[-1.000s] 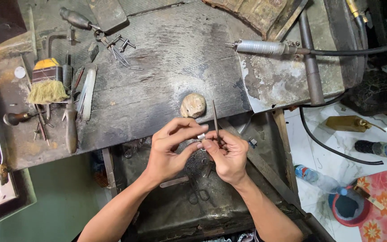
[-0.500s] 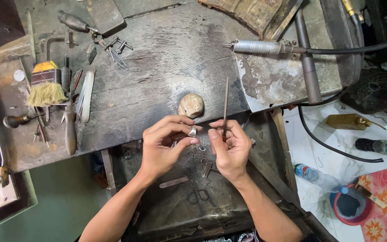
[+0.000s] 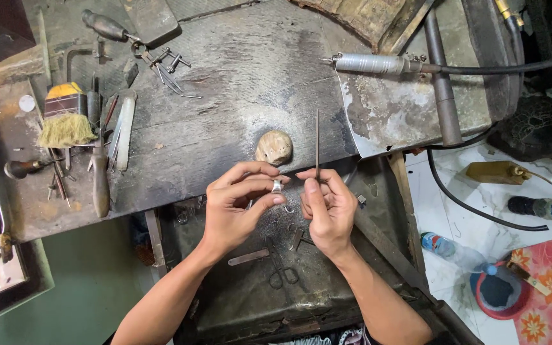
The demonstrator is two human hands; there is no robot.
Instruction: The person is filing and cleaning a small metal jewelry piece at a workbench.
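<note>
My left hand (image 3: pixel 241 207) pinches a small silver ring (image 3: pixel 277 186) between thumb and forefinger, just in front of the worn wooden bench's edge. My right hand (image 3: pixel 327 207) grips a thin metal needle file (image 3: pixel 317 144) near its lower end; the file stands nearly upright and points away from me. The two hands are close together, fingertips a little apart. A rounded tan lump (image 3: pixel 274 147) sits on the bench just beyond the ring.
A worn workbench (image 3: pixel 237 89) carries a brush (image 3: pixel 65 118), hand tools (image 3: pixel 100 176) and pliers (image 3: pixel 154 57) at left. A rotary handpiece (image 3: pixel 378 62) with black hose lies at right. Below the hands is a metal tray (image 3: pixel 257 281) with scissors. Bottles (image 3: pixel 455 252) lie on the floor.
The file has swung from a tilt beside the ring to nearly upright. The hands have drawn slightly apart, the ring staying in the left fingers.
</note>
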